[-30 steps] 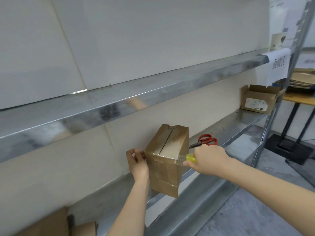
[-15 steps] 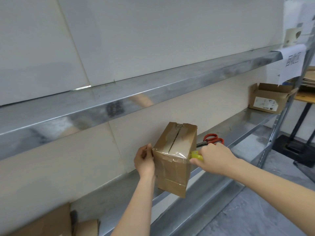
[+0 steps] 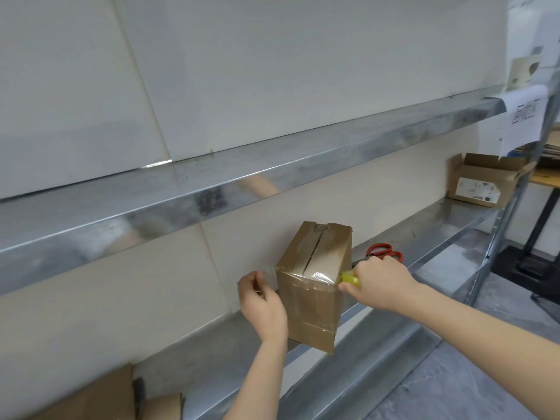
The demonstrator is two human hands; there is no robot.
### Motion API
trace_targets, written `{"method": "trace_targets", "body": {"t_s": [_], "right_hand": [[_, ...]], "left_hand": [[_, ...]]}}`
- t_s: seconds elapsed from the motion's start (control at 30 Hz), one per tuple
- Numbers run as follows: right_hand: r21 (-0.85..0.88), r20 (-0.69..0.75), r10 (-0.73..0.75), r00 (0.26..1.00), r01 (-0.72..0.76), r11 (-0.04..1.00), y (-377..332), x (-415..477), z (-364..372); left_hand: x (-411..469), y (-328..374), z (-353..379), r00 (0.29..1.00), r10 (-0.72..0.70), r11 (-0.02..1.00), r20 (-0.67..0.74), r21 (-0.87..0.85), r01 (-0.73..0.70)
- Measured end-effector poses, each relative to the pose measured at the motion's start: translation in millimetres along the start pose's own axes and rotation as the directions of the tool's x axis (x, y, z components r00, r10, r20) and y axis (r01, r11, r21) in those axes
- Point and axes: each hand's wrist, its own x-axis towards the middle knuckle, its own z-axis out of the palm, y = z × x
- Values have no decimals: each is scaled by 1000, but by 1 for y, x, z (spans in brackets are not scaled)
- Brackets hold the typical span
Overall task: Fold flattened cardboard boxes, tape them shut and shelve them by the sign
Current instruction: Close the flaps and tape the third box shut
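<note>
A brown cardboard box point(image 3: 312, 295) stands upright on the metal shelf point(image 3: 424, 234), its top flaps taped with a slit down the middle. A strip of clear tape point(image 3: 315, 275) runs across the box's near top edge. My left hand point(image 3: 260, 301) pinches the tape's free end just left of the box. On the right side of the box my right hand point(image 3: 378, 283) grips a yellow tape roll point(image 3: 350, 278), mostly hidden by my fingers.
Red-handled scissors point(image 3: 383, 253) lie on the shelf behind my right hand. An open cardboard box point(image 3: 481, 183) sits at the shelf's far right under a paper sign point(image 3: 525, 116). More cardboard point(image 3: 100, 398) lies at bottom left. An upper shelf point(image 3: 242, 183) runs overhead.
The tape has been drawn across the box's near top edge. My left hand has come off the box's side and now pinches the tape end to its left.
</note>
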Motion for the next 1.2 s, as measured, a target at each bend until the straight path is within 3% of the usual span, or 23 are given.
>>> {"method": "trace_targets", "body": {"t_s": [0.13, 0.43, 0.6, 0.73, 1.2], "right_hand": [[12, 8, 3, 1000, -3, 1000, 1, 0, 1], [-1, 34, 4, 999, -4, 1000, 7, 2, 6], [-5, 36, -19, 999, 19, 1000, 9, 6, 5], [-27, 70, -35, 997, 37, 999, 13, 9, 2], [-76, 106, -120, 987, 128, 989, 22, 16, 1]], "left_hand": [[-19, -2, -4, 992, 63, 998, 113, 5, -64], [-10, 0, 2, 970, 12, 997, 244, -75, 6], [-1, -1, 2, 936, 9, 995, 351, -94, 26], [8, -5, 5, 902, 61, 998, 428, -49, -44], [25, -1, 0, 799, 92, 995, 594, -17, -102]]}}
